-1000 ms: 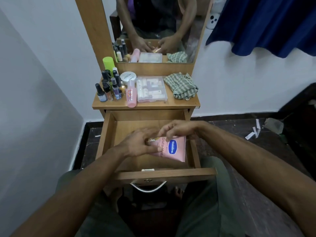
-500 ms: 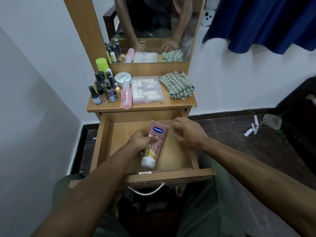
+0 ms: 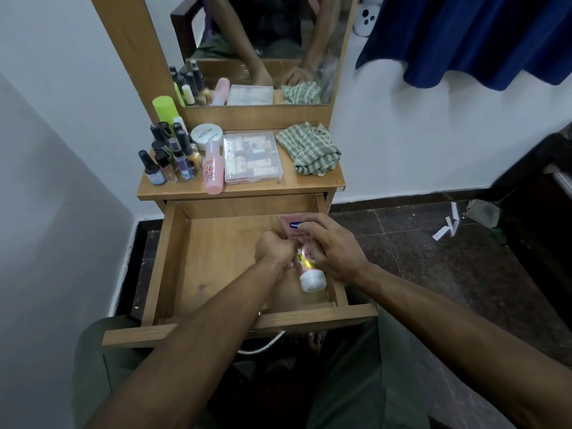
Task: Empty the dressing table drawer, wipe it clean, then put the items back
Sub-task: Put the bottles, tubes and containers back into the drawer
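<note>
The wooden drawer [image 3: 173, 261] is pulled out in front of me, its floor bare except at the right. A pink Vaseline tube [image 3: 309, 274] with a white cap lies along the drawer's right side, cap toward me. My left hand [image 3: 274, 250] grips the tube's middle from the left. My right hand [image 3: 332, 249] rests over the tube from the right, fingers on its label. On the table top lie a green checked cloth [image 3: 309, 148], a clear plastic box [image 3: 252, 157], a pink bottle [image 3: 213, 170], a white jar [image 3: 206, 135] and several small dark bottles [image 3: 168, 159].
A mirror [image 3: 263, 48] rises behind the table top and reflects my arms. A lime green can [image 3: 165, 109] stands at the back left. White walls close in on the left. Dark tiled floor [image 3: 433, 258] with paper scraps [image 3: 445, 227] lies to the right; a blue curtain [image 3: 479, 35] hangs above.
The tube has shifted from the drawer's middle to its right side. Both hands moved right with it, and my right hand now lies on top of the tube.
</note>
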